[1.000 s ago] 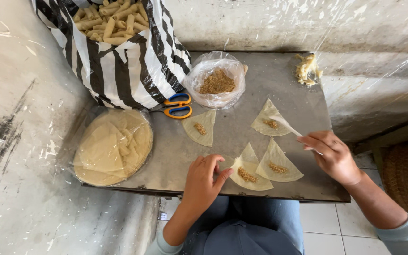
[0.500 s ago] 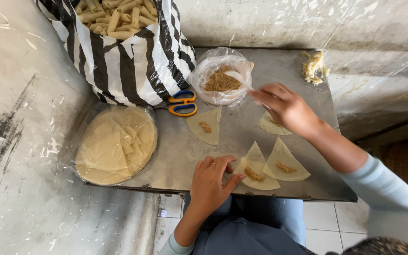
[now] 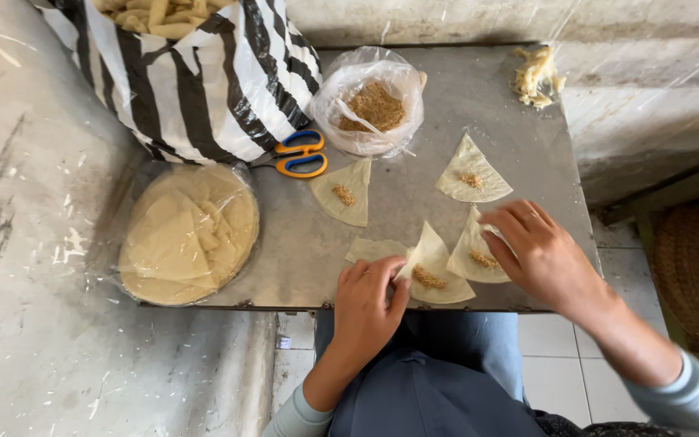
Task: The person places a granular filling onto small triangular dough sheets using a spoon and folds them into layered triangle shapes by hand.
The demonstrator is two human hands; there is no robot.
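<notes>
Several pale wedge-shaped pastry sheets with brown filling lie on a grey metal table (image 3: 414, 194). My left hand (image 3: 368, 307) pinches the lifted corner of the nearest filled wedge (image 3: 434, 275) at the front edge. My right hand (image 3: 537, 255) rests on the wedge beside it (image 3: 475, 255), fingers curled over its top. Two more filled wedges lie further back, one at the middle (image 3: 343, 193) and one on the right (image 3: 471, 174). An unfilled sheet (image 3: 370, 249) shows under my left fingers.
A clear bag of brown filling (image 3: 372, 101) with a spoon sits at the back. Orange-and-blue scissors (image 3: 299, 154) lie beside a striped bag of rolled pastries (image 3: 196, 73). A wrapped stack of round sheets (image 3: 188, 235) is on the left; dough scraps (image 3: 535, 74) far right.
My right hand came back from the filling bag to the wedge at the front right. My left hand stayed on the near wedge and lifted its corner.
</notes>
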